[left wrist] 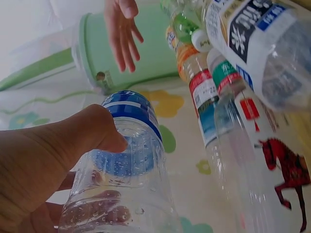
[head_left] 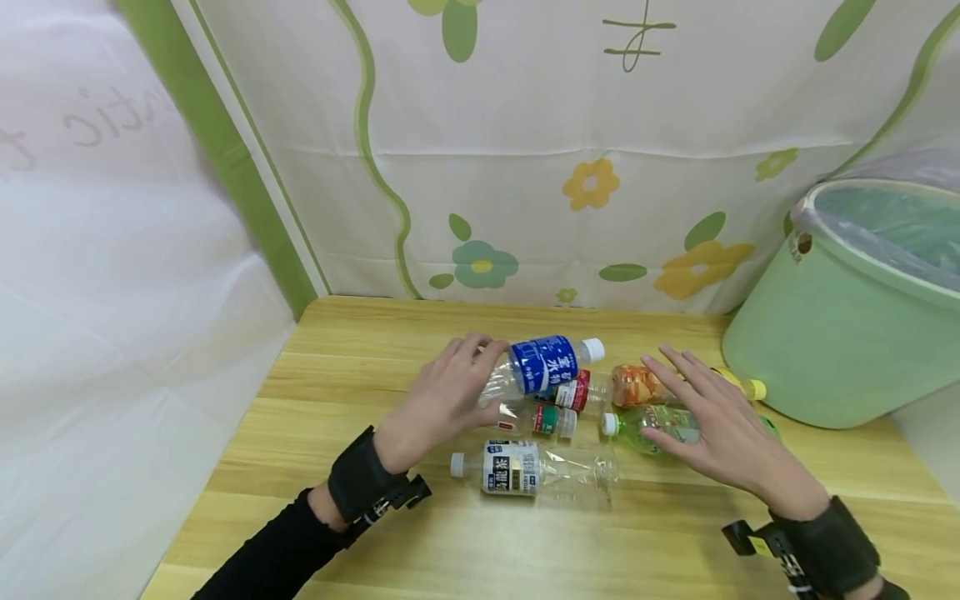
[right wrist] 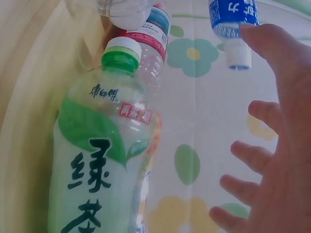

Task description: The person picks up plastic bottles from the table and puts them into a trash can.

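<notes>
My left hand [head_left: 442,400] grips a clear plastic bottle with a blue label [head_left: 543,364] around its lower part. The bottle is held up off the table, its white cap pointing right. In the left wrist view, thumb and fingers wrap the clear body [left wrist: 121,194]. My right hand [head_left: 716,417], fingers spread and holding nothing, hovers over a green tea bottle [head_left: 636,429] that lies with its white cap to the left. Beneath the raised bottle lie a red-labelled bottle [head_left: 577,392] and a green-and-red-labelled one [head_left: 546,419]. Nearer me lies a white-labelled bottle [head_left: 510,468].
An orange-labelled bottle [head_left: 636,385] and a yellow-capped bottle [head_left: 752,389] lie partly behind my right hand. A pale green bin [head_left: 832,333] with a plastic liner stands at the right on the wooden table [head_left: 360,367]. A flower-patterned cloth [head_left: 525,217] hangs along the back.
</notes>
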`<state>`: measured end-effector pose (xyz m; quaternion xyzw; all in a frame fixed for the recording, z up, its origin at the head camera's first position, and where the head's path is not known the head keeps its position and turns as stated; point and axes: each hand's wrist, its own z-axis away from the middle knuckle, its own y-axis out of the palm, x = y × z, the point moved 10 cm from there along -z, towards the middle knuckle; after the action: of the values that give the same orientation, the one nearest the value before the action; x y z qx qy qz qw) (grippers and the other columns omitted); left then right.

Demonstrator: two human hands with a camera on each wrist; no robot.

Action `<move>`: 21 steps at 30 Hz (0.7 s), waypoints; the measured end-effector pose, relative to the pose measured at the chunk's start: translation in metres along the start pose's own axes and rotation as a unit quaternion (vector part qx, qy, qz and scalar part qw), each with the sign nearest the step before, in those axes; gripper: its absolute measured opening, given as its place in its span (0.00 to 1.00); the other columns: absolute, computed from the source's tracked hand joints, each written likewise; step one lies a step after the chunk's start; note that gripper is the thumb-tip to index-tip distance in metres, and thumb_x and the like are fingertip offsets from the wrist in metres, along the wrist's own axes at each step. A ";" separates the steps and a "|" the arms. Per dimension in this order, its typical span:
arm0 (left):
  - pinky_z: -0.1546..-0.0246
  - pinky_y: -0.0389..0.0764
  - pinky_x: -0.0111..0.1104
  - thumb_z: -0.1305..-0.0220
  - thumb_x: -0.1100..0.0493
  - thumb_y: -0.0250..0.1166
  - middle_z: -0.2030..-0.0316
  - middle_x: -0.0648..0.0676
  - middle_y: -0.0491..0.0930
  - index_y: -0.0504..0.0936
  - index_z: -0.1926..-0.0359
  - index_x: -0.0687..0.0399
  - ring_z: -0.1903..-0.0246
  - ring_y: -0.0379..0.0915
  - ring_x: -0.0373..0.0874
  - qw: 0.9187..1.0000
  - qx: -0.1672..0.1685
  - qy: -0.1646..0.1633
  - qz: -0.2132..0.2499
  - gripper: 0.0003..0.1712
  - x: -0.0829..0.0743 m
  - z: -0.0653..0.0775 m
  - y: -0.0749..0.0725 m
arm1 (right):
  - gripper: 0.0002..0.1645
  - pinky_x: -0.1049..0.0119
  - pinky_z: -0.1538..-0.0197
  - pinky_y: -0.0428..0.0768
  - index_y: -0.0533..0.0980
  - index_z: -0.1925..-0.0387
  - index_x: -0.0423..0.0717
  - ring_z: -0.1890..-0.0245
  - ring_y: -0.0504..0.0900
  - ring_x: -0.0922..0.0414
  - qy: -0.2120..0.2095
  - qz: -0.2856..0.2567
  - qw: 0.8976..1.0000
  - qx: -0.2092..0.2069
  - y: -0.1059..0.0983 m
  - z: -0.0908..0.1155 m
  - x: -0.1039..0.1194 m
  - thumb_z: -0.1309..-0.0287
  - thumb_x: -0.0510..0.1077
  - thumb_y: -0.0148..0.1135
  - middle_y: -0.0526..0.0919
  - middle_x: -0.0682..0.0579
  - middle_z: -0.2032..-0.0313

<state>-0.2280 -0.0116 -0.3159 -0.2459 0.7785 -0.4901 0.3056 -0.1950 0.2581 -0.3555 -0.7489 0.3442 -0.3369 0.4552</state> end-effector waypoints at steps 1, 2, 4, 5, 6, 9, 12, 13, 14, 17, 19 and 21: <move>0.61 0.85 0.41 0.47 0.56 0.78 0.43 0.60 0.75 0.72 0.33 0.57 0.47 0.75 0.55 1.000 0.003 0.006 0.001 0.41 -0.004 -0.002 0.002 | 0.60 0.33 0.32 0.56 0.56 0.20 0.55 0.26 0.54 0.36 -0.004 0.000 1.000 -0.002 0.000 -0.001 0.001 0.48 0.61 0.76 0.55 0.42 0.23; 0.60 0.85 0.41 0.47 0.56 0.78 0.42 0.60 0.75 0.72 0.33 0.57 0.46 0.74 0.55 1.000 0.007 0.012 0.001 0.41 -0.008 -0.004 0.004 | 0.61 0.33 0.32 0.57 0.56 0.20 0.54 0.26 0.54 0.36 -0.007 0.000 1.000 -0.006 -0.001 -0.002 0.003 0.49 0.60 0.77 0.55 0.42 0.23; 0.61 0.85 0.40 0.45 0.55 0.77 0.42 0.60 0.75 0.72 0.34 0.56 0.46 0.74 0.54 1.000 0.010 0.024 -0.004 0.40 -0.016 -0.007 0.007 | 0.62 0.33 0.32 0.57 0.56 0.20 0.54 0.26 0.54 0.35 -0.016 0.002 1.000 -0.012 -0.002 -0.004 0.007 0.50 0.60 0.78 0.55 0.42 0.23; 0.62 0.85 0.40 0.44 0.55 0.77 0.42 0.60 0.75 0.72 0.34 0.56 0.46 0.74 0.54 0.999 0.010 0.030 -0.008 0.39 -0.020 -0.009 0.009 | 0.62 0.32 0.33 0.57 0.56 0.20 0.53 0.26 0.54 0.36 -0.021 0.002 1.000 -0.015 -0.003 -0.005 0.009 0.51 0.60 0.78 0.55 0.42 0.23; 0.64 0.85 0.39 0.44 0.54 0.76 0.43 0.60 0.75 0.72 0.34 0.55 0.46 0.74 0.54 0.999 0.009 0.035 -0.013 0.38 -0.024 -0.010 0.010 | 0.62 0.32 0.33 0.58 0.57 0.20 0.53 0.26 0.54 0.35 -0.026 0.003 0.999 -0.018 -0.003 -0.006 0.011 0.51 0.61 0.78 0.56 0.41 0.23; 0.67 0.85 0.37 0.42 0.53 0.75 0.43 0.60 0.75 0.73 0.34 0.55 0.47 0.74 0.54 0.998 0.006 0.051 -0.028 0.36 -0.036 -0.013 0.012 | 0.61 0.30 0.35 0.59 0.58 0.20 0.53 0.26 0.55 0.36 -0.039 0.006 0.999 -0.027 -0.005 -0.009 0.017 0.50 0.66 0.75 0.56 0.42 0.24; 0.61 0.84 0.38 0.42 0.54 0.74 0.42 0.60 0.74 0.73 0.34 0.55 0.46 0.74 0.54 0.997 0.012 0.063 -0.033 0.36 -0.045 -0.015 0.016 | 0.60 0.29 0.38 0.62 0.59 0.21 0.52 0.27 0.55 0.36 -0.052 0.009 0.998 -0.036 -0.006 -0.012 0.024 0.49 0.71 0.69 0.57 0.43 0.23; 0.59 0.84 0.39 0.42 0.54 0.74 0.42 0.60 0.74 0.73 0.33 0.55 0.46 0.74 0.54 0.997 0.015 0.066 -0.034 0.36 -0.048 -0.016 0.018 | 0.60 0.29 0.38 0.62 0.59 0.21 0.52 0.27 0.55 0.36 -0.055 0.010 0.998 -0.038 -0.007 -0.013 0.026 0.48 0.72 0.68 0.57 0.44 0.23; 0.56 0.84 0.40 0.42 0.55 0.73 0.42 0.60 0.74 0.73 0.33 0.56 0.46 0.74 0.54 0.997 0.017 0.070 -0.034 0.36 -0.051 -0.016 0.019 | 0.60 0.29 0.37 0.62 0.60 0.21 0.52 0.27 0.55 0.36 -0.057 0.011 0.998 -0.039 -0.007 -0.013 0.028 0.49 0.73 0.68 0.57 0.44 0.23; 0.55 0.83 0.41 0.44 0.56 0.74 0.42 0.59 0.74 0.73 0.33 0.56 0.48 0.74 0.53 0.996 0.020 0.077 -0.041 0.37 -0.058 -0.017 0.024 | 0.60 0.30 0.36 0.62 0.60 0.22 0.52 0.27 0.56 0.36 -0.065 0.015 0.997 -0.042 -0.006 -0.015 0.033 0.49 0.74 0.66 0.58 0.43 0.24; 0.57 0.84 0.39 0.45 0.55 0.74 0.43 0.59 0.75 0.74 0.33 0.56 0.49 0.75 0.52 0.995 0.015 0.083 -0.045 0.38 -0.062 -0.017 0.025 | 0.60 0.30 0.35 0.60 0.60 0.22 0.52 0.27 0.56 0.36 -0.069 0.016 0.997 -0.039 -0.005 -0.016 0.037 0.50 0.74 0.67 0.59 0.41 0.25; 0.57 0.83 0.38 0.45 0.55 0.75 0.44 0.58 0.76 0.74 0.33 0.55 0.50 0.75 0.52 0.995 0.008 0.090 -0.046 0.38 -0.066 -0.017 0.025 | 0.60 0.30 0.35 0.60 0.61 0.22 0.52 0.27 0.55 0.36 -0.076 0.013 0.996 -0.037 -0.003 -0.017 0.042 0.50 0.75 0.66 0.59 0.41 0.25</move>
<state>-0.1965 0.0538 -0.3179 -0.2335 0.7866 -0.5301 0.2138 -0.1860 0.2174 -0.3383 -0.7840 0.3304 -0.2607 0.4564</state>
